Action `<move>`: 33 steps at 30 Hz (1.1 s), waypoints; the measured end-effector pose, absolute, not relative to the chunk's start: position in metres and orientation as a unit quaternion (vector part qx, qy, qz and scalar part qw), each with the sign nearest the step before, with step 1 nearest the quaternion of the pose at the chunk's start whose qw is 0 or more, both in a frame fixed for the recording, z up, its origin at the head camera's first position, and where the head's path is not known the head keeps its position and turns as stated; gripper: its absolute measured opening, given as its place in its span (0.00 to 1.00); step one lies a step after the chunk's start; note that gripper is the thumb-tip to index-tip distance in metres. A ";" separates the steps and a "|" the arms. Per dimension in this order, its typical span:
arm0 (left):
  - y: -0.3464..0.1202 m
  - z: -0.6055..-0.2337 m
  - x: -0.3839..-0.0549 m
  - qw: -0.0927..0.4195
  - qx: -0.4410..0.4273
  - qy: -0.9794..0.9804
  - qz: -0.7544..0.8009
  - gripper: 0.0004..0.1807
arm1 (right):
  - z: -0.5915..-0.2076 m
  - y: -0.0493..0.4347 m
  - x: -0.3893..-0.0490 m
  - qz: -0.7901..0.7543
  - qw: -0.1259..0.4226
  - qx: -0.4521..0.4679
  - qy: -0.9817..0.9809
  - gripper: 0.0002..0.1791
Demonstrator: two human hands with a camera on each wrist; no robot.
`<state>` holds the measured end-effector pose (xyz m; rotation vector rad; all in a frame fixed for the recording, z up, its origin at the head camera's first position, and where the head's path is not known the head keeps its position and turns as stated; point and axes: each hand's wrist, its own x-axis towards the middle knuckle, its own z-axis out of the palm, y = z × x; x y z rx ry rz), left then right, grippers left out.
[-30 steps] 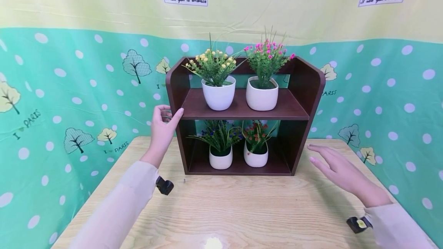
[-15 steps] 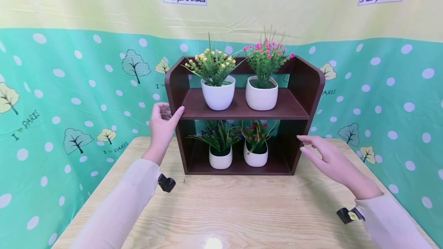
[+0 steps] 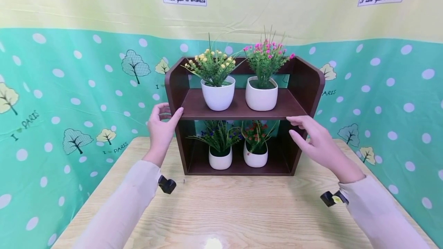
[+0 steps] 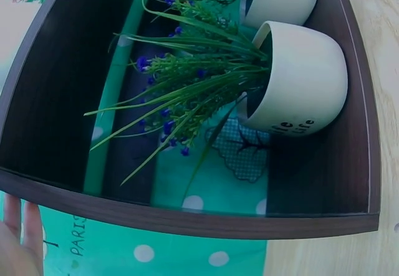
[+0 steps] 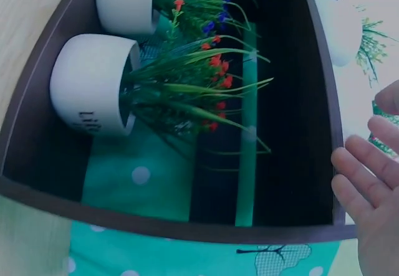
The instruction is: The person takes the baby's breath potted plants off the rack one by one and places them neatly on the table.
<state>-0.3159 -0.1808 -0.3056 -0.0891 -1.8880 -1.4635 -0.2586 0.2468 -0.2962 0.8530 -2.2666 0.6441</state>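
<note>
A dark brown two-tier wooden shelf (image 3: 242, 118) stands upright on the table. My left hand (image 3: 160, 135) holds its left side panel, thumb at the front edge by the middle board and fingers along the outer face. My right hand (image 3: 318, 141) is at the right side panel, overlapping it, fingers extended and loosely bent with nothing between them. On the upper tier are white pots with yellow flowers (image 3: 219, 97) and pink flowers (image 3: 262, 99). Below sit two smaller white pots, one with blue-purple flowers (image 4: 305, 80) and one with red flowers (image 5: 90, 86).
The pale wood-grain table (image 3: 225, 210) extends in front of the shelf. Behind and on both sides hangs a green and yellow curtain (image 3: 83, 87) with dots and trees. A small dark speck (image 3: 184, 181) lies near the shelf's front left corner.
My right hand has moved leftward and up from beside the shelf to its right side panel, at the height of the middle board. The left hand, shelf and pots have stayed in place.
</note>
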 end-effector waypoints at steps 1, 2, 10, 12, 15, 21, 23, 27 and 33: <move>-0.181 -0.306 -0.315 0.368 -0.033 -0.736 -0.567 0.27 | -0.295 0.245 -0.260 0.246 0.319 0.322 -0.857 0.25; -0.181 -0.305 -0.315 0.368 -0.032 -0.738 -0.565 0.27 | -0.293 0.243 -0.261 0.249 0.324 0.318 -0.855 0.25; -0.182 -0.307 -0.313 0.377 -0.024 -0.739 -0.557 0.27 | -0.280 0.225 -0.274 0.288 0.373 0.286 -0.834 0.28; -0.182 -0.307 -0.313 0.379 -0.023 -0.738 -0.557 0.27 | -0.276 0.221 -0.278 0.303 0.371 0.275 -0.833 0.30; -0.181 -0.306 -0.313 0.381 -0.024 -0.737 -0.558 0.26 | -0.272 0.217 -0.285 0.326 0.346 0.252 -0.843 0.33; -0.178 -0.305 -0.315 0.381 -0.033 -0.729 -0.568 0.25 | -0.258 0.209 -0.294 0.387 0.256 0.217 -0.859 0.43; -0.178 -0.304 -0.315 0.382 -0.035 -0.727 -0.570 0.25 | -0.251 0.206 -0.297 0.406 0.228 0.205 -0.861 0.46; -0.179 -0.304 -0.315 0.383 -0.033 -0.724 -0.573 0.25 | -0.240 0.199 -0.308 0.433 0.185 0.182 -0.863 0.51; -0.178 -0.305 -0.313 0.384 -0.029 -0.727 -0.569 0.24 | -0.232 0.192 -0.326 0.478 0.136 0.137 -0.857 0.57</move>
